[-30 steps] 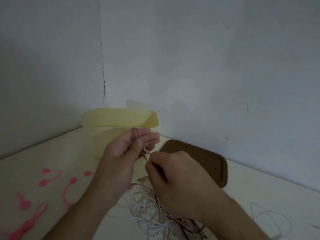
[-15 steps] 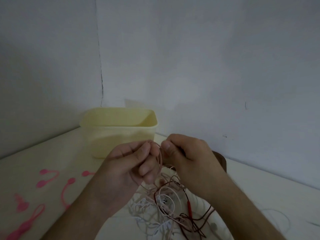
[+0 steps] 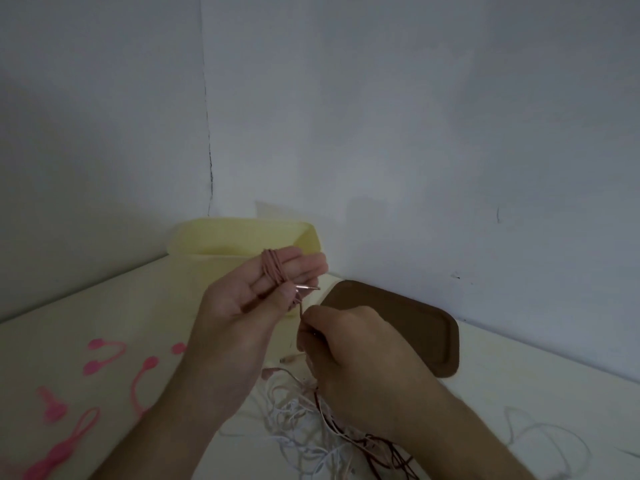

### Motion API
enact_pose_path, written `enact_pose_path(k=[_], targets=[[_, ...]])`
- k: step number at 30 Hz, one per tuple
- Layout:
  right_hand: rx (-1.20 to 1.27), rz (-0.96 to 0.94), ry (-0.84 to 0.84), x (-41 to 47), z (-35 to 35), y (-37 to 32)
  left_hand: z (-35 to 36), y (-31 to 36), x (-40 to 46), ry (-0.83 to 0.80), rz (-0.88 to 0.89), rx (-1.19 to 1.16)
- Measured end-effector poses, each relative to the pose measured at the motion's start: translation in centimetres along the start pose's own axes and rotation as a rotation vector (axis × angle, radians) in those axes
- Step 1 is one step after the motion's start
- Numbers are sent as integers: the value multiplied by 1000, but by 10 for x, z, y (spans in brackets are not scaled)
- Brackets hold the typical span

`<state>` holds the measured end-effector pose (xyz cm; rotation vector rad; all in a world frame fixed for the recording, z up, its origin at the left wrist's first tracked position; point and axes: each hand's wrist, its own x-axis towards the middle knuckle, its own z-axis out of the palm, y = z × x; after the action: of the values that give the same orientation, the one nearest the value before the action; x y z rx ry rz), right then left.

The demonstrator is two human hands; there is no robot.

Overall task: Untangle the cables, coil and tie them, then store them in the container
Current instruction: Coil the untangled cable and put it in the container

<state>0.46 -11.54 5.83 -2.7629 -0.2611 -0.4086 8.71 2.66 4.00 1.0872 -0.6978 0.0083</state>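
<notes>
The pink cable (image 3: 273, 268) is wound in several turns around the fingers of your left hand (image 3: 249, 306), which you hold palm up in front of the yellow container (image 3: 207, 244); your thumb pins the turns against your fingers, and the cable's metal plug (image 3: 306, 287) sticks out to the right just past the thumb. Half a second ago that hand was lower, with both hands close together and loose loops hanging between them; now the left hand is raised with the coil tight on it, and your right hand (image 3: 349, 348) has dropped below and to the right. The right hand pinches the free run of the pink cable between curled fingers, just under the plug, the strand running up taut to the coil. Beneath both wrists lies the tangled heap of cables (image 3: 304, 420), white, pink and dark red strands crossing each other on the table (image 3: 104, 306). You can read no brand or writing anywhere. The container's inside is hidden from this angle, so its contents cannot be told. The brown lid (image 3: 415, 320) lies flat just right of it, by the wall, now uncovered again. Pink ties (image 3: 104, 358) are scattered to your left.
</notes>
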Motion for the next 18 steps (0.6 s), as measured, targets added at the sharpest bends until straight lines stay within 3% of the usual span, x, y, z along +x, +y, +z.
enact_pose_path(k=[6, 11, 14, 18], targets=[[-225, -3, -9, -1, -21, -4, 9, -8, -16, -170, 32, 612], [-256, 19, 74, -6, -44, -3, 5, -6, -15, -169, 34, 718], [-155, 65, 172, -7, -52, 6, 3, -8, -12, -115, -80, 593], [-19, 168, 160, -7, -54, 20, 4, 0, -9, -76, -152, 299]])
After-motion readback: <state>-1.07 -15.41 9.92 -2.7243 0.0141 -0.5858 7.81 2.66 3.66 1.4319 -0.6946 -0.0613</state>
